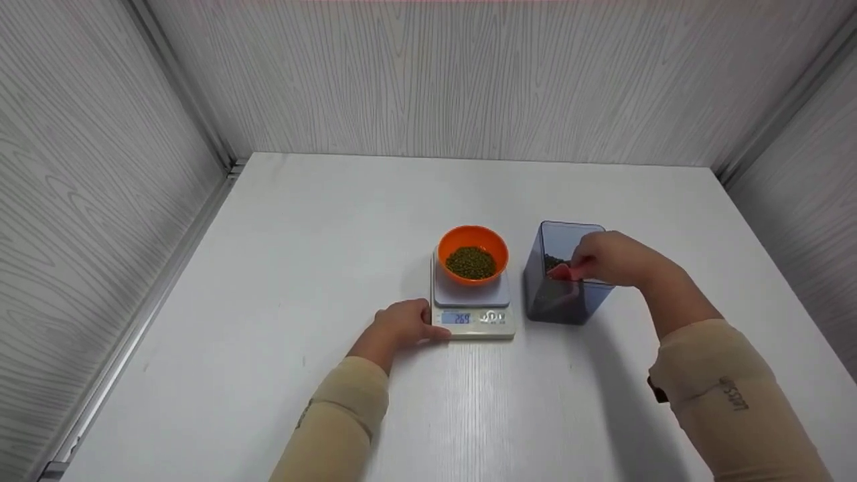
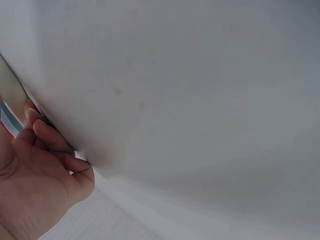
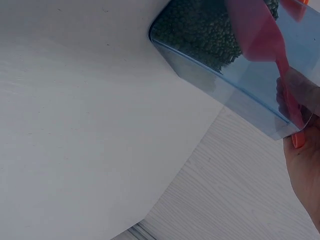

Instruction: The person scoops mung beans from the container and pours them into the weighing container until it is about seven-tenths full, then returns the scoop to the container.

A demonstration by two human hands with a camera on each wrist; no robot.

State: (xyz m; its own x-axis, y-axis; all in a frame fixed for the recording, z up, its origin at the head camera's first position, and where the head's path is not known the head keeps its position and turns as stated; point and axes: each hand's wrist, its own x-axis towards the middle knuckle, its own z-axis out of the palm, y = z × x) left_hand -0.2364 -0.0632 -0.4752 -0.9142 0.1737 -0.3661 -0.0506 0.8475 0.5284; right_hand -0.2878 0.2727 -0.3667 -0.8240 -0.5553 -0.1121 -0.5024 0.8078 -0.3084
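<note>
My left hand (image 1: pixel 402 323) grips the near left corner of a white kitchen scale (image 1: pixel 482 331), its thumb along the front edge and its fingers at the side. The scale's lit display (image 1: pixel 456 318) seems to read 269. On the scale's platform sits an orange bowl (image 1: pixel 472 233) with small green beans (image 1: pixel 471 263), which look like mung beans, in its bottom. To the right, my right hand (image 1: pixel 616 258) holds a red scoop (image 3: pixel 257 32) by its handle, inside a clear bluish container (image 1: pixel 535 284). More green beans (image 3: pixel 197 37) lie in the container.
The scale and container stand side by side on a white table (image 1: pixel 321 234), a narrow gap between them. Wood-grain panels (image 1: pixel 428 80) rise behind the table and on both sides.
</note>
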